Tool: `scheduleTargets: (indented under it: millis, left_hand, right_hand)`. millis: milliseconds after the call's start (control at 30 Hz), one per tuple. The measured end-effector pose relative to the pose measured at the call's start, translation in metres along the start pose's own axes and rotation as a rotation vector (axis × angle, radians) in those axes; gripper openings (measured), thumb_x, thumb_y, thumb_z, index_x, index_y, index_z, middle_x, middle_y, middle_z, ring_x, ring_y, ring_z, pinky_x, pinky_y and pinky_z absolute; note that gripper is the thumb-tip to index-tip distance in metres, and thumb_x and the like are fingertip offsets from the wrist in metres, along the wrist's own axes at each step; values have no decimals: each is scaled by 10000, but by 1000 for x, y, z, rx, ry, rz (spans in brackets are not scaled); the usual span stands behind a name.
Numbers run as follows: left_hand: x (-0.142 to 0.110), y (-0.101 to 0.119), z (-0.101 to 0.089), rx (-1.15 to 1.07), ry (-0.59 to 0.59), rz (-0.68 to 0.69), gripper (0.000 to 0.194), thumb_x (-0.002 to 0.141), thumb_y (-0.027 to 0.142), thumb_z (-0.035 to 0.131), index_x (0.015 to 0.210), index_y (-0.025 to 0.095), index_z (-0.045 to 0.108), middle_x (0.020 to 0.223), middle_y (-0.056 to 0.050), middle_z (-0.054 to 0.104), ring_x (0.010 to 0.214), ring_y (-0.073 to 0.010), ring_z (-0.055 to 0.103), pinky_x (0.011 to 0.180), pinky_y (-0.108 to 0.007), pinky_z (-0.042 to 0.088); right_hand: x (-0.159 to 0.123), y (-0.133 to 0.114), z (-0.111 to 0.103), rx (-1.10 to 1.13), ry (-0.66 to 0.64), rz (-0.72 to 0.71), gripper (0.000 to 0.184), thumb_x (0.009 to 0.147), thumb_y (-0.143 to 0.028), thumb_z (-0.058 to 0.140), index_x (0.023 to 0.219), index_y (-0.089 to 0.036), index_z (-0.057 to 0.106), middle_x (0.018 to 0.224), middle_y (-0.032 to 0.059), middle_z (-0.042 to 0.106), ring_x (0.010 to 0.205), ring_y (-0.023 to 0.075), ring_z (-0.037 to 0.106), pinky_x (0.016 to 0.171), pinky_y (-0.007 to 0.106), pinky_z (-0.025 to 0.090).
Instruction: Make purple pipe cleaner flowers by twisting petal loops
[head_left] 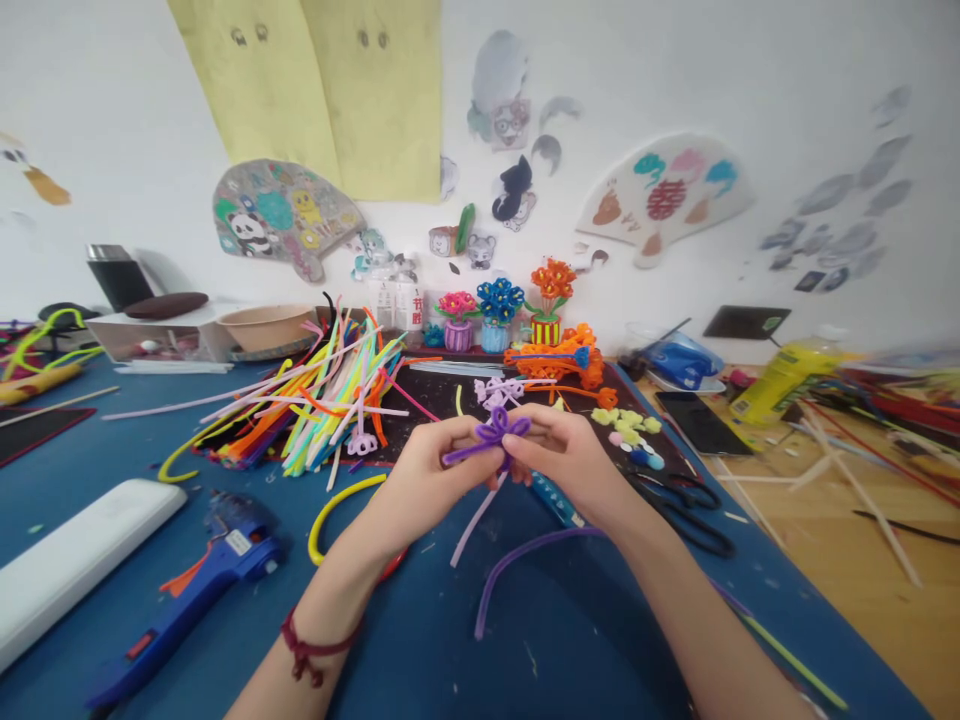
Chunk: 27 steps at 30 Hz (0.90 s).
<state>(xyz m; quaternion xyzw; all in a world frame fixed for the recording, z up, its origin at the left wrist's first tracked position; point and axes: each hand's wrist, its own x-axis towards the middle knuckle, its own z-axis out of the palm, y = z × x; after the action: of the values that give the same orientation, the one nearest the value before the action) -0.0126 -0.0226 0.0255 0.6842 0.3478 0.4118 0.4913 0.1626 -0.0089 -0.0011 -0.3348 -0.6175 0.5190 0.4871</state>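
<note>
A purple pipe cleaner flower (499,430) with looped petals is pinched between my two hands above the blue mat. My left hand (442,460) grips its left side, thumb and fingers pressed together. From the other side, my right hand (559,450) holds it with the thumb close to the petals. Below my fingers hangs a pale lilac pipe cleaner (476,525); its upper end is hidden. A loose purple pipe cleaner (517,560) curves over the mat beneath the hands. Just beyond them lie pale lilac pipe cleaner flowers (499,390).
A pile of coloured pipe cleaners (337,390) lies left. A blue glue gun (202,590) and a white case (82,560) are nearer. Black scissors (690,505) lie by my right forearm. Several potted pipe cleaner flowers (499,310) stand at the wall. A phone (701,422) is at right.
</note>
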Motion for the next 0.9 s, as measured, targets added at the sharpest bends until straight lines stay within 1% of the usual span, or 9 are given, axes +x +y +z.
scheduleTargets:
  millis: [100, 200, 300, 433, 500, 567, 733, 833, 900]
  left_hand:
    - [-1, 2, 2, -21, 23, 13, 137, 838, 204, 629, 722, 132, 626, 619, 20, 610, 555, -60, 514, 524, -158, 399]
    - [-2, 2, 6, -87, 130, 29, 90, 793, 200, 685, 785, 144, 616, 673, 26, 620, 559, -56, 526, 507, -147, 403]
    - [-2, 1, 7, -128, 247, 80, 148, 749, 194, 727, 828, 162, 607, 715, 28, 629, 577, -61, 547, 515, -147, 426]
    - [-3, 0, 5, -74, 316, 139, 124, 747, 232, 725, 804, 167, 636, 716, 6, 634, 618, -94, 582, 565, -181, 476]
    - [-3, 1, 4, -56, 320, 169, 111, 748, 239, 724, 799, 170, 653, 709, -1, 636, 633, -108, 592, 586, -196, 492]
    - [-3, 1, 3, -53, 297, 201, 92, 749, 229, 724, 802, 176, 671, 728, -7, 650, 651, -115, 601, 603, -203, 499]
    - [-3, -3, 1, -35, 163, 245, 60, 781, 237, 708, 769, 178, 706, 742, -26, 692, 680, -134, 620, 637, -226, 493]
    - [-3, -5, 0, 90, 130, 299, 102, 792, 271, 706, 757, 175, 706, 721, -32, 685, 664, -141, 598, 638, -250, 467]
    - [-3, -5, 1, 213, 133, 345, 128, 795, 292, 705, 746, 174, 692, 705, -28, 666, 646, -136, 570, 624, -254, 440]
  right_hand:
    - [-2, -3, 0, 21, 42, -22, 167, 763, -304, 736, 830, -169, 665, 635, -20, 624, 517, 93, 557, 505, 217, 470]
    - [-2, -5, 2, 54, 81, -19, 175, 742, -301, 752, 793, -161, 660, 610, -21, 620, 500, 100, 573, 490, 222, 474]
    - [-2, -5, 3, 78, 106, -25, 185, 740, -302, 755, 810, -159, 660, 599, -15, 630, 511, 117, 601, 498, 233, 489]
    - [-2, -6, 4, 67, 100, -29, 197, 741, -318, 756, 822, -160, 671, 635, 5, 664, 539, 134, 623, 529, 258, 514]
    - [-2, -5, 4, 49, 91, -15, 197, 734, -324, 762, 805, -162, 676, 671, 9, 678, 572, 136, 633, 558, 261, 523]
    - [-2, -4, 3, 38, 94, 7, 188, 716, -312, 778, 786, -167, 681, 699, 3, 686, 605, 131, 637, 587, 253, 525]
    - [-2, -3, 4, 72, 134, 32, 183, 679, -298, 805, 731, -173, 681, 648, -18, 672, 579, 119, 625, 575, 239, 521]
    - [-2, -3, 6, 57, 168, 7, 192, 673, -312, 808, 708, -175, 678, 641, -13, 674, 581, 134, 631, 557, 248, 519]
    - [-1, -2, 7, 35, 176, -5, 206, 676, -333, 804, 701, -173, 677, 641, -8, 674, 574, 139, 626, 549, 254, 514]
